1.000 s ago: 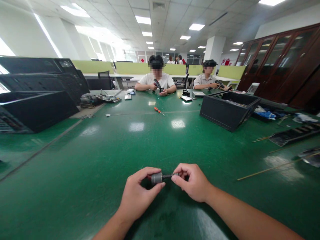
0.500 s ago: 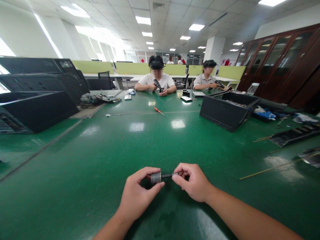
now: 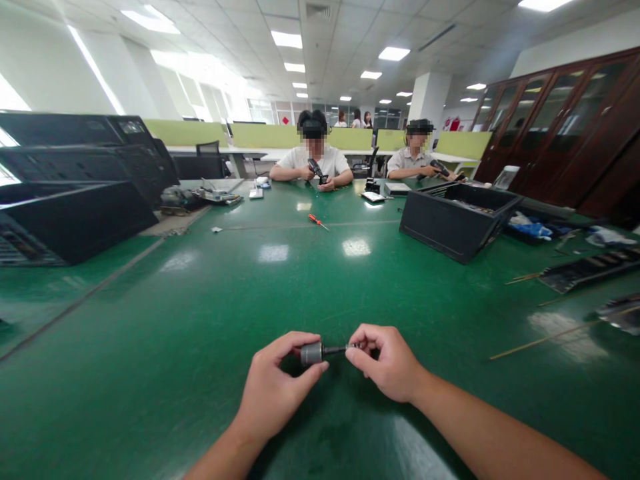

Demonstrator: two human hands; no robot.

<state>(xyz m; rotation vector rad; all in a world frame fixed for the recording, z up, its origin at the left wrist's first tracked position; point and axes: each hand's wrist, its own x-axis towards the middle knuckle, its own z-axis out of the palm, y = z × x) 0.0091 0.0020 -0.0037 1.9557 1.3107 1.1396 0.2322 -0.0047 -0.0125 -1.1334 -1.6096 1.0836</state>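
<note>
My left hand grips a grey metal cylinder between thumb and fingers. From its right end a thin dark shaft sticks out, and the piece lies level across the view. At the far end of the shaft, the thumb and fingers of my right hand are pinched on a small metallic tip, which they partly cover. Both hands are low over the green table. I cannot make out the exact kind of piece.
An orange-handled screwdriver lies beyond my hands. Black computer cases stand at left, and another open case sits at right. Thin rods and metal parts lie far right. Two people work with power drills across the table.
My hands and the cylinder have hardly moved. In the far background, another person has come into view.
</note>
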